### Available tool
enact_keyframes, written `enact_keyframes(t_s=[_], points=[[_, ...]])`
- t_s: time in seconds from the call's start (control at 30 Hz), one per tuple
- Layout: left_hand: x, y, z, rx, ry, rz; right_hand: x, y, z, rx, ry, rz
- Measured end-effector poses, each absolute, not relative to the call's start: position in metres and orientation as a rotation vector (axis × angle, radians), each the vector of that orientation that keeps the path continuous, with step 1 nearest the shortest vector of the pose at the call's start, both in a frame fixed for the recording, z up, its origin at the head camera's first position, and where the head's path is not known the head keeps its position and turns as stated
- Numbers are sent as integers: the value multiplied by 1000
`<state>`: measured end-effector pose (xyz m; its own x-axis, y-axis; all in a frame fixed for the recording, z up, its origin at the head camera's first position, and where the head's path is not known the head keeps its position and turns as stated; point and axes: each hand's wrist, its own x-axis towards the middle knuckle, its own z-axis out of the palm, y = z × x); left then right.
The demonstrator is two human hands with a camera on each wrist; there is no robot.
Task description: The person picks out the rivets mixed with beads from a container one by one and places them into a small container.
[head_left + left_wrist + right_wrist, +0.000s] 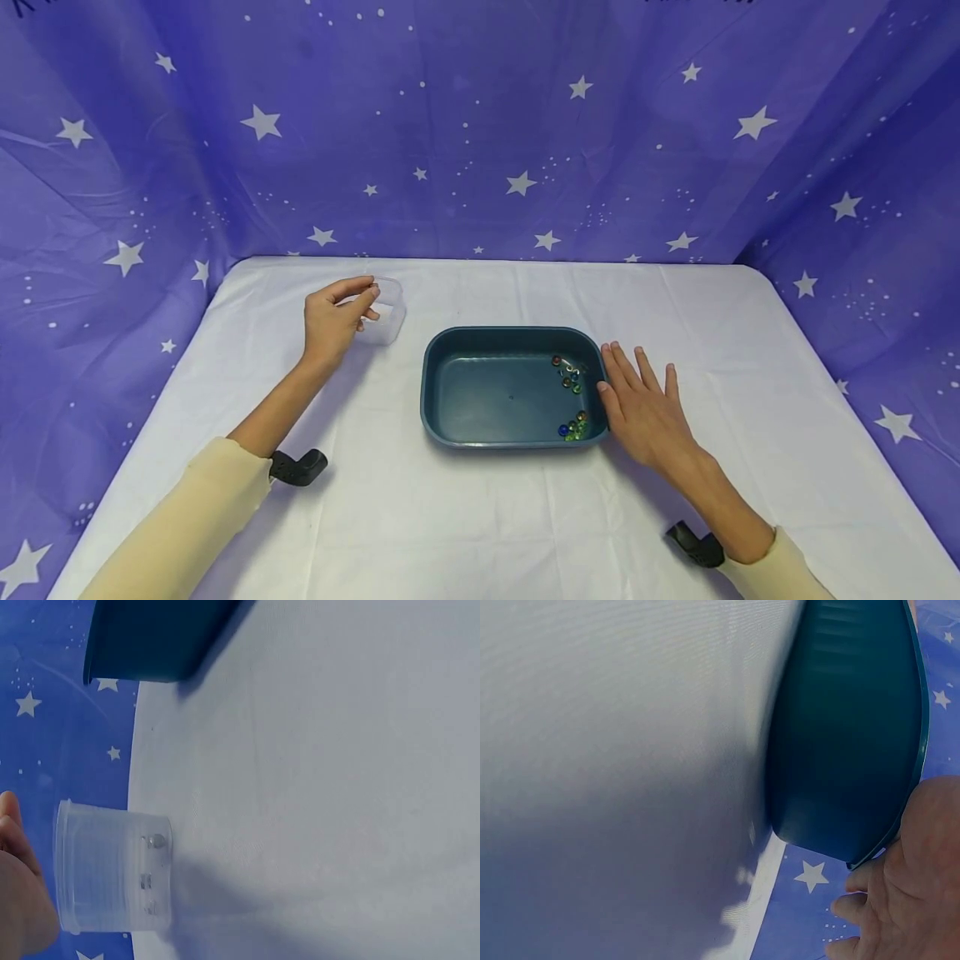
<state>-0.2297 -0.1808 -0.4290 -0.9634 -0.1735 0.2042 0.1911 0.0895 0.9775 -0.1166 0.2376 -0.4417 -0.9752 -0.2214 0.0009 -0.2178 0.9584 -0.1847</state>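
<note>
My left hand (333,321) is above a clear plastic tub (391,329), thumb and forefinger tips close together. Whether a small thing sits between them is too small to make out. In the left wrist view, a few small clear marbles (156,841) lie at the bottom of the tub, and part of the hand shows beside its rim. A dark teal tray (472,400) stands at the middle of the table. Colored glass marbles (575,377) lie in two loose groups at its right end. My right hand (648,417), fingers spread and straight, rests against the tray's right side.
A white cloth (465,525) covers the table. Blue curtains with white stars (480,125) hang behind it and along its sides. Black wrist devices (298,467) are worn on both forearms. The tub stands to the left of the tray, toward the back.
</note>
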Motion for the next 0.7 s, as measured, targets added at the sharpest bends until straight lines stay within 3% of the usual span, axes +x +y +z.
enact_keyframes(t_s=[0.7], points=[[-227, -180, -416, 116, -2039, -2094, -117, 238, -443, -346, 3090, -299]])
